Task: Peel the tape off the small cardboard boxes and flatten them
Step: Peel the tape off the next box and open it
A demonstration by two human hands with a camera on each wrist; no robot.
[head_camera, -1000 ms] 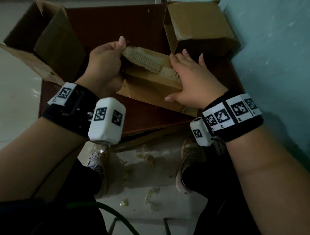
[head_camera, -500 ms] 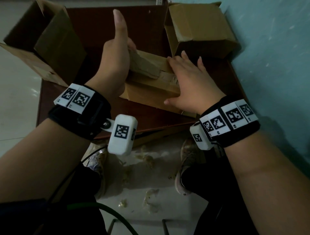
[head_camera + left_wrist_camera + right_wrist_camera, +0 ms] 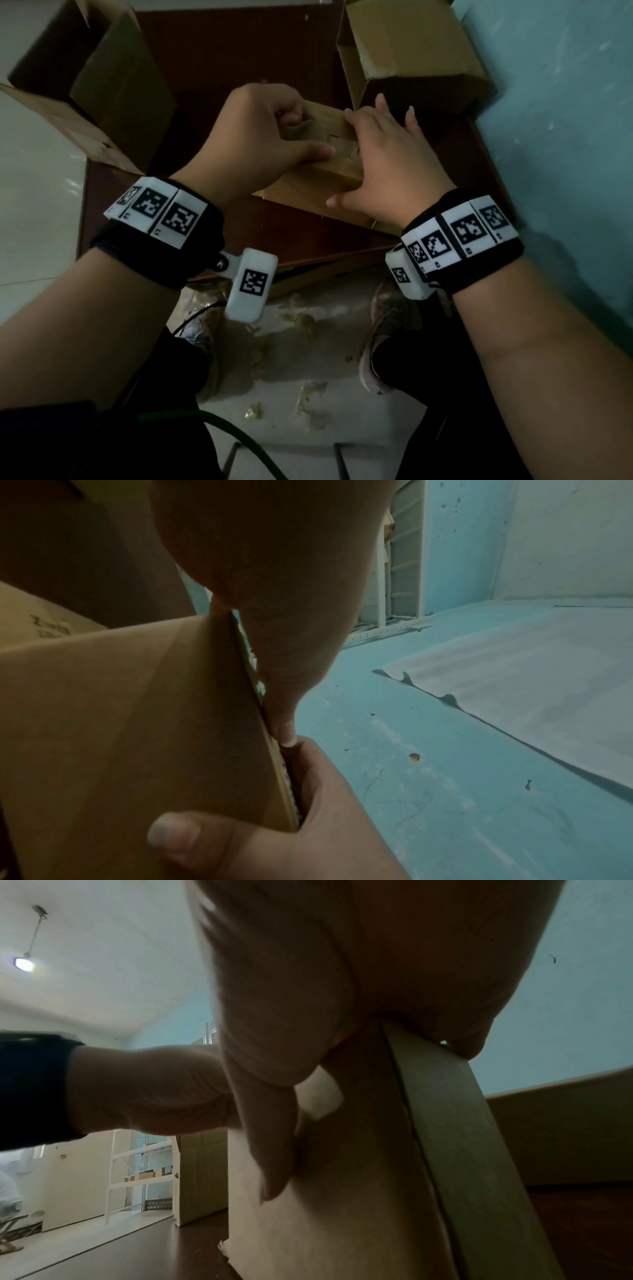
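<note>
cardboard boxes (image 3: 85, 85) (image 3: 411, 51) flank hands (image 3: 260, 137) (image 3: 390, 161) on table (image 3: 308, 233)

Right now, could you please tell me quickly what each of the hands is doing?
Left hand: fingers curled, pinching a strip of tape on the small cardboard box.
Right hand: open, fingers straight, pressing on that box.

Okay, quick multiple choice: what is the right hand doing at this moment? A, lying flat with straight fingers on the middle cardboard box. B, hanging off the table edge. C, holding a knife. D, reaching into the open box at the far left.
A: the right hand lies with fingers straight on the middle cardboard box, while the left hand grips its torn flap.
</note>
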